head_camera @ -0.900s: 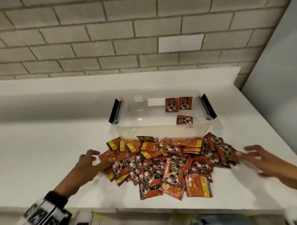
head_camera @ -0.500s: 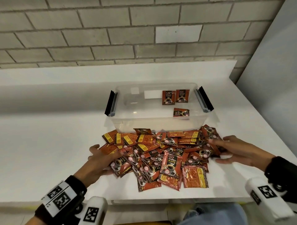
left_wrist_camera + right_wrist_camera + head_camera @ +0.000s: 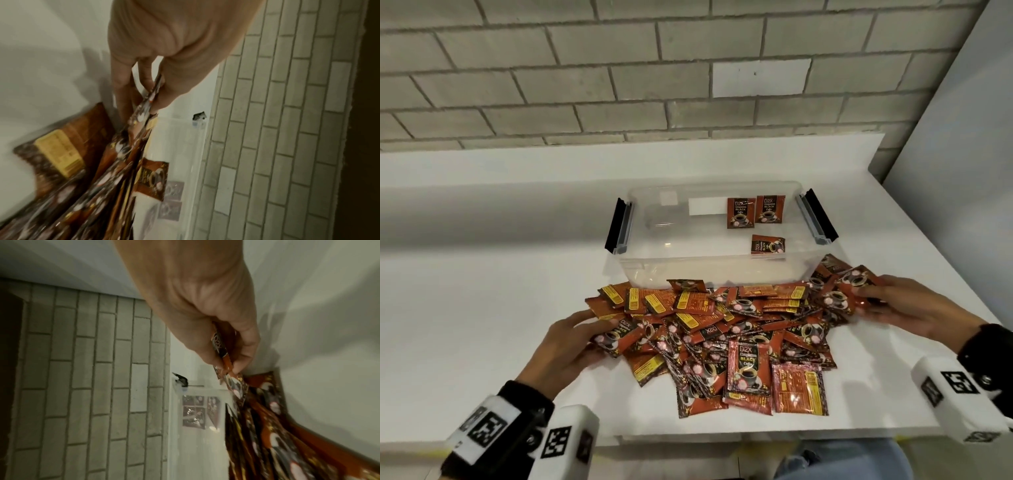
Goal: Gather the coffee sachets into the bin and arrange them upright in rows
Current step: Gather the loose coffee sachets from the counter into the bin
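Note:
A heap of red-brown coffee sachets (image 3: 722, 329) lies on the white counter in front of a clear plastic bin (image 3: 654, 240) with black latches. Inside the bin two sachets (image 3: 755, 212) stand against the back wall and one sachet (image 3: 768, 244) lies flat. My left hand (image 3: 589, 334) pinches sachets (image 3: 148, 100) at the heap's left edge, thumb on top and fingers beneath. My right hand (image 3: 876, 301) pinches sachets (image 3: 224, 356) at the heap's right edge, near the bin's front right corner.
The white counter (image 3: 482, 308) runs to a raised back ledge under a grey brick wall (image 3: 619, 85). A grey side wall (image 3: 962, 171) closes the right. The counter's front edge (image 3: 688, 435) lies just below the heap.
Both hands have moved inward from the bare counter onto the heap's edges and taken hold of sachets. The heap has been squeezed slightly together.

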Demonstrator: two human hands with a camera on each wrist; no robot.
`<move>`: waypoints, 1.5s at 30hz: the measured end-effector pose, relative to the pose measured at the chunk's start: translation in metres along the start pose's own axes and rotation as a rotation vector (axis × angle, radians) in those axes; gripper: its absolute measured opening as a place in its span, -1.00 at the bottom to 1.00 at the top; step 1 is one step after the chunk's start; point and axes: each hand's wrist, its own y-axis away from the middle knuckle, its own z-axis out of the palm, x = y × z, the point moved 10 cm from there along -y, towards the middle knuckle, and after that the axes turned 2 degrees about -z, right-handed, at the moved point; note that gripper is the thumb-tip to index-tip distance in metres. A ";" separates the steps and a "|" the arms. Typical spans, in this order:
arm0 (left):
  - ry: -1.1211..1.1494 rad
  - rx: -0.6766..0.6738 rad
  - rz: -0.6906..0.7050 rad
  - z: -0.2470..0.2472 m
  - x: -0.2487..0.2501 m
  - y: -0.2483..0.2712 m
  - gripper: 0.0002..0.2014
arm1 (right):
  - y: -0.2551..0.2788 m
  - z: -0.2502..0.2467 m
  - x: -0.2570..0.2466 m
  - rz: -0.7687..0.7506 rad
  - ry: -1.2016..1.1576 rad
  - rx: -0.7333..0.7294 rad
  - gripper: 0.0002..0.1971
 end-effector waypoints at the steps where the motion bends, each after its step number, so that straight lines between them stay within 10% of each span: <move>1: -0.004 0.002 0.012 -0.005 0.005 0.002 -0.71 | 0.002 -0.004 -0.007 -0.019 0.005 0.010 -0.83; 11: 0.107 -0.070 0.177 -0.031 0.088 0.031 -0.67 | 0.043 0.016 -0.107 -0.180 0.001 -0.153 -0.82; 19: -0.066 -0.313 0.175 0.119 0.138 0.013 -0.82 | 0.014 0.145 -0.121 -0.150 0.220 -0.381 -0.71; 23: -0.209 -0.221 0.171 0.132 0.125 -0.002 -0.60 | 0.005 0.134 -0.119 -0.212 0.368 -0.276 -0.46; 28: -0.140 -0.145 0.293 0.087 0.104 0.035 -0.75 | 0.038 0.085 -0.105 -0.207 0.109 -0.268 -0.76; 35: -0.196 -0.186 -0.323 0.050 -0.063 0.088 -0.14 | 0.112 0.047 0.042 0.236 0.139 -0.261 -0.42; 39: -0.077 -0.164 -0.520 0.063 -0.093 0.102 -0.32 | 0.125 0.054 0.083 0.352 0.109 -0.235 -0.38; 45: 0.111 -0.223 -0.452 0.100 -0.080 0.098 -0.48 | 0.118 0.098 0.089 0.355 -0.066 -0.262 -0.40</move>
